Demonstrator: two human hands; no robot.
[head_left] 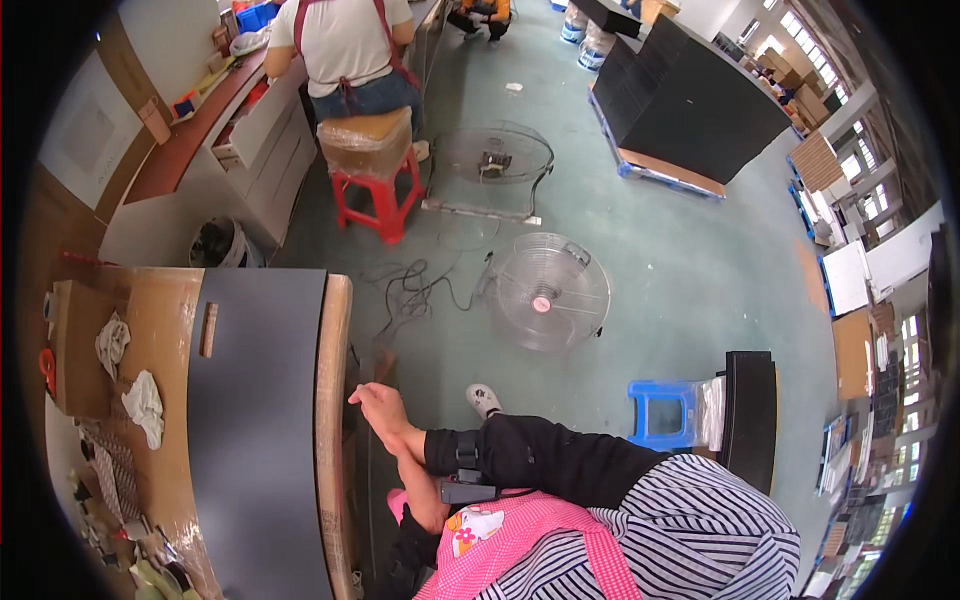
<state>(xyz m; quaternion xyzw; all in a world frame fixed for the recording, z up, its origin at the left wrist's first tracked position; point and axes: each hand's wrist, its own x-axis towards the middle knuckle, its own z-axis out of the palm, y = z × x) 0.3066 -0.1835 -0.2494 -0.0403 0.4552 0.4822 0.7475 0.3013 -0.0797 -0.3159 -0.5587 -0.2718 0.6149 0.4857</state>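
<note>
Just right of the panel's padded edge, my two arms meet and cross at the wrists. My right hand [383,410] comes out of a black sleeve with its fingers extended to the left, and nothing shows in them. My left hand is mostly hidden where the arms overlap; its bare forearm [424,500] rises from below. A dark device [468,492] is strapped near the right cuff. Beside my hands, a large dark grey panel [260,430] with a slot lies on a wrapped, cardboard-covered surface [165,330]. Neither hand visibly touches the panel.
White crumpled cloths [144,408] and a cardboard box [80,345] lie at left. A floor fan [552,292] with trailing cables stands ahead. A person sits on a red stool [378,200]. A blue stool [662,412] and stacked black boards [690,100] are at right.
</note>
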